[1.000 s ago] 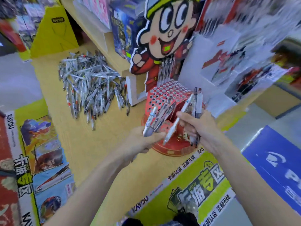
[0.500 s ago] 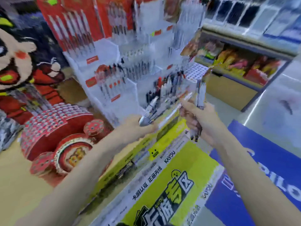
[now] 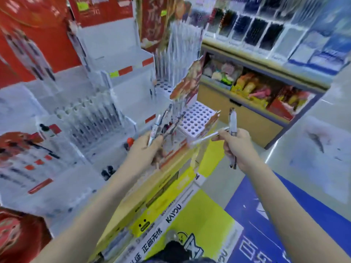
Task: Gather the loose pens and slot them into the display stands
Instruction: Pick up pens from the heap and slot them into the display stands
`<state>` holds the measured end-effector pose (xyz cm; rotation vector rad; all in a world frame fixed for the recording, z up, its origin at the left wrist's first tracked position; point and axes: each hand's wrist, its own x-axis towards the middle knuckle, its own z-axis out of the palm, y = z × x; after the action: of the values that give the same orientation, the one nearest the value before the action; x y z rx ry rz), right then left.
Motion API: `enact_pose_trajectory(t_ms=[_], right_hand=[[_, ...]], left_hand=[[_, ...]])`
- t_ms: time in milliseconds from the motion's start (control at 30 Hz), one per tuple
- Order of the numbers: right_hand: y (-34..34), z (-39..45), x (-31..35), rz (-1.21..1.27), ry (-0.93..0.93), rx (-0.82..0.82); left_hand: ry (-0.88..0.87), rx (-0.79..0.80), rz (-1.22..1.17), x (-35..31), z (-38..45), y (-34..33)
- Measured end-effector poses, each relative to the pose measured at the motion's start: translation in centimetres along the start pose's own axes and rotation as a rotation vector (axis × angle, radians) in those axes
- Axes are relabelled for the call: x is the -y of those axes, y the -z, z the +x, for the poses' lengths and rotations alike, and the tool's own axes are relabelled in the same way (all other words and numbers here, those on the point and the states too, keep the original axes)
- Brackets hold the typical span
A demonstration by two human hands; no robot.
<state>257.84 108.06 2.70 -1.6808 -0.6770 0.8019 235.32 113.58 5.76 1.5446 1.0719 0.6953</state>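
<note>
Left hand (image 3: 146,149) grips a small fan of pens (image 3: 158,125), tips up, in front of the white tiered display stands (image 3: 114,88). Right hand (image 3: 236,147) clutches an upright bundle of pens (image 3: 233,121) in the fist and pinches one more pen (image 3: 207,138) that lies nearly level, pointing toward the left hand — both hands hold as they did half a second back.

Change since then: view has swung right and closer; the red drum-shaped holder and cartoon figure have left the frame, and a white block of round holes (image 3: 197,118) now sits just behind and between my hands. Most of its holes show no pen.

Writing: "KAYOU" on the yellow shelf-front banner (image 3: 190,221), with Chinese characters beside it, partly blurred. Blue floor sign (image 3: 284,224) has white lettering, cut off.

Room: counter edge runs diagonally under my forearms; open grey floor (image 3: 296,141) to the right, with a stocked low shelf (image 3: 247,88) beyond it.
</note>
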Motion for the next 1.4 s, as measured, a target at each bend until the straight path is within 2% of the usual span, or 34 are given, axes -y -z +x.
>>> enact_pose_trajectory(t_ms=[133,233,467,700,900,1000,1067,1133,1167,1267,1333,1400], right_hand=[[-0.7,7.3,2.5,-0.366,0.225,-0.034],[-2.4,12.2,3.9,-0.523,0.383,0.019],[-6.1,21.5,2.8,-0.951,0.594,0.409],[-6.9,23.8,2.4,-1.032,0.774,0.719],[-7.2,23.9,0.9,-0.95,0.687,0.665],[-7.1,24.1,0.4,-1.0,0.692,0.673],[-6.5,24.3,0.6,-0.959,0.659,0.705],[-5.3,24.3,1.8,-0.779,0.526,0.766],[-4.5,24.1,2.7,-0.61,0.401,0.825],[-2.3,23.5,5.7,-0.03,-0.144,1.07],[-1.4,23.2,6.9,0.127,-0.345,1.184],[-1.0,23.0,7.5,0.144,-0.417,1.311]], left_hand=[[0.009,-0.071,0.066,-2.0,6.3,-1.0],[0.039,-0.171,0.116,-2.4,10.1,-1.0],[0.132,-0.451,0.164,-1.5,14.6,-2.7],[0.194,-0.694,0.049,-2.9,15.9,-6.1],[0.231,-0.781,0.056,-2.8,15.5,-7.5],[0.26,-0.801,0.041,-2.7,15.2,-8.6],[0.276,-0.816,-0.001,-2.8,14.8,-9.2],[0.306,-0.813,-0.055,-3.0,14.4,-9.8],[0.319,-0.812,-0.089,-3.0,14.3,-10.0],[0.333,-0.781,-0.19,-2.8,14.6,-10.5],[0.281,-0.743,-0.241,-3.5,15.3,-11.1],[0.24,-0.704,-0.282,-4.6,15.8,-11.6]])
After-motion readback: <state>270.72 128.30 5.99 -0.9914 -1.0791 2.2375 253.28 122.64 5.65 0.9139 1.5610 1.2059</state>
